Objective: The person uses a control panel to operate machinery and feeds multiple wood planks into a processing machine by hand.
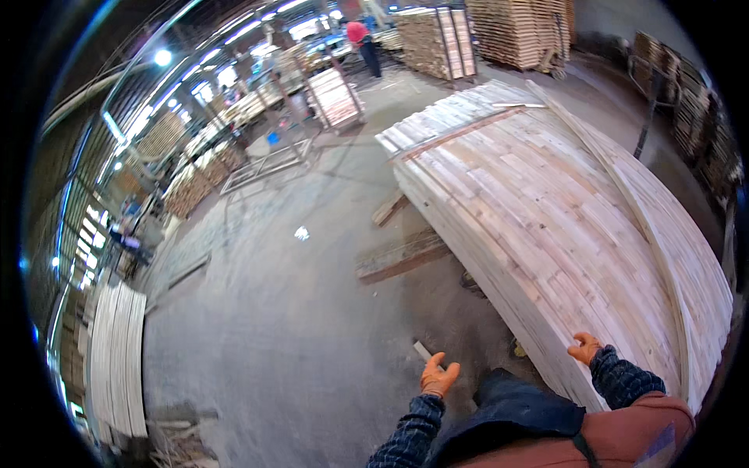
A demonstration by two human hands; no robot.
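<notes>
My left hand [440, 377], in an orange glove, is held over the floor left of the wood stack, with its fingers apart and nothing visible in it. Just beyond its fingertips shows a short wood strip [422, 351]; it appears to lie on the floor, apart from the hand. My right hand [585, 349], gloved alike, is at the near left part of a large stack of pale jointed wood panels [538, 210]. Its fingers are spread and slightly bent; whether they touch the top panel I cannot tell. A long narrow board [624, 191] lies lengthwise across the stack.
Thick wooden beams [402, 257] stick out from under the stack's left side. More boards [117, 359] are piled at far left, near scrap wood [181, 441]. A metal frame [265, 168] lies on the floor [257, 312]. Farther off, a person in red [360, 39] stands near stacked lumber [429, 43].
</notes>
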